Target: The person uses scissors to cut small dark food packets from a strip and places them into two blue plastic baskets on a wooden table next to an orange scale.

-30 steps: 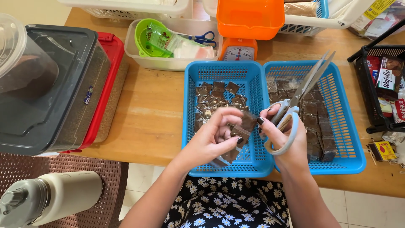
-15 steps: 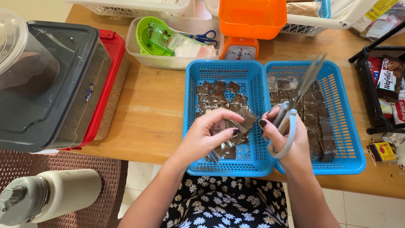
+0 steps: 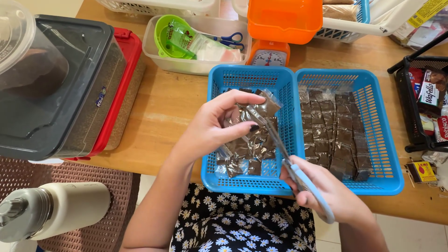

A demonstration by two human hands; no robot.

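Note:
My left hand (image 3: pixel 219 123) pinches a strip of small clear packets with a dark brown filling (image 3: pixel 262 108) over the left blue basket (image 3: pixel 219 86). My right hand (image 3: pixel 329 193) grips light-blue-handled scissors (image 3: pixel 284 151), whose blades point up-left and meet the strip just below my left fingers. Several cut brown packets (image 3: pixel 245 151) lie loose in the left basket. The right blue basket (image 3: pixel 378 135) holds rows of uncut brown packet strips (image 3: pixel 333 133).
An orange kitchen scale (image 3: pixel 280 28) stands behind the baskets. A clear tub (image 3: pixel 186 65) holds a green scoop and blue scissors. Stacked lidded boxes (image 3: pixel 60 88) sit at left, a black rack of snack packs (image 3: pixel 427 107) at right, a cream flask (image 3: pixel 51 210) bottom left.
My right hand has swung the scissors from pointing up-right over the right basket to pointing up-left at the strip. My left hand has lifted the strip higher over the left basket.

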